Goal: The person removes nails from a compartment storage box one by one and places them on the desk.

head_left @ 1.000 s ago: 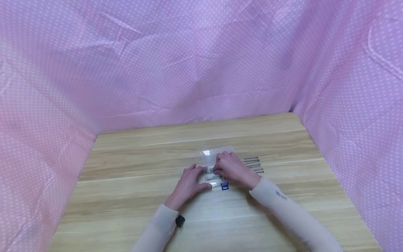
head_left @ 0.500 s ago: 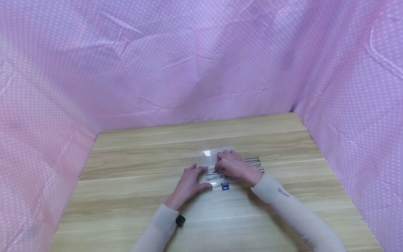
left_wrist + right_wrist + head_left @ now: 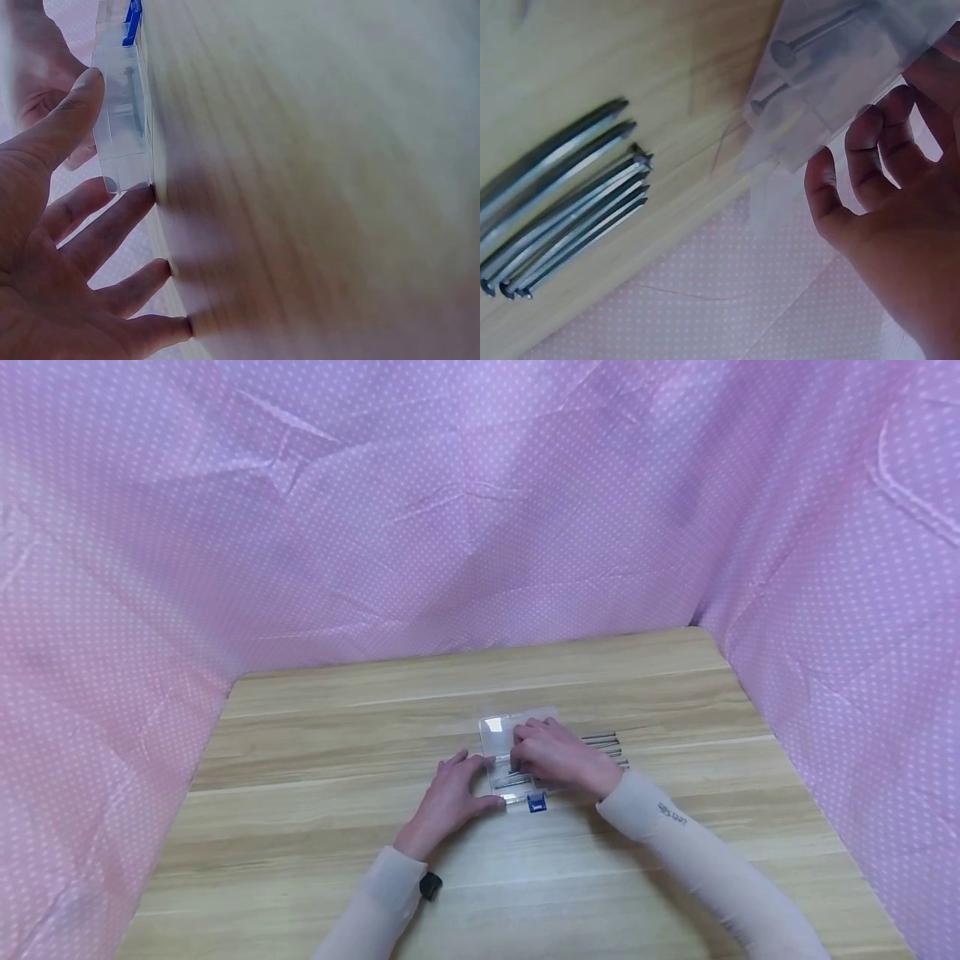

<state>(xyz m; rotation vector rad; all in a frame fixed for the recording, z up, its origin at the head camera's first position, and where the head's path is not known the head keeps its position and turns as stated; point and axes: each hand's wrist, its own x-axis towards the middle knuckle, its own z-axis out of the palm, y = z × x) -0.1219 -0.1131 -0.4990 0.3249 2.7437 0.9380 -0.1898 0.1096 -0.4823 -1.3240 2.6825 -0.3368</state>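
Note:
A clear plastic box lies on the table with its lid folded back and a blue latch at the front. My left hand holds its left end between thumb and forefinger; in the left wrist view, the other fingers of the left hand spread against the table edge-on. Over the box, my right hand curls its fingers, pinching a nail just below the fingertips, mostly hidden. Nails lie inside, also visible through the plastic box beside the right hand.
Several loose nails lie side by side to the right of the box, partly behind the right hand; they appear close up as nails in the right wrist view. Pink dotted cloth surrounds the wooden table at back and sides.
My right hand has shifted only slightly within the box, and the nail at its fingertips shows less than before. The left hand keeps its hold on the box.

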